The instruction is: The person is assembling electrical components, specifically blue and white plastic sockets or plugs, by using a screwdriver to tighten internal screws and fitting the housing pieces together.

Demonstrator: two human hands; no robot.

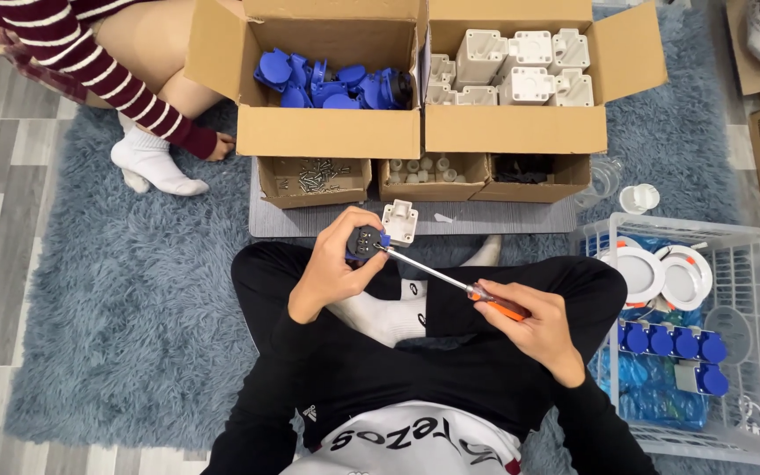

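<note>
Above the crossed legs of the seated person, I observed the left hand (332, 268) clenched around a small black and blue socket part (364, 243), with a white square housing (399, 222) touching it on the far side. The right hand (534, 330) gripped the orange handle of a screwdriver (450, 281), whose shaft ran up to the left with its tip at the socket part.

Beyond the hands, on a grey mat (503, 218) laid over the blue shag rug (134, 290), I noted three small open cartons: one holding screws (314, 176), one holding small white pieces (424, 167), one holding dark parts (525, 169). Behind them stood two larger cartons, the left with blue socket covers (332, 84), the right with white housings (521, 66).

At the person's right stood a white wire basket (749, 255) containing blue-capped assemblies (670, 343) and round white fittings (661, 273). Near the rug's far left corner I recorded another person's striped sleeve (90, 62) and white sock (151, 163).
</note>
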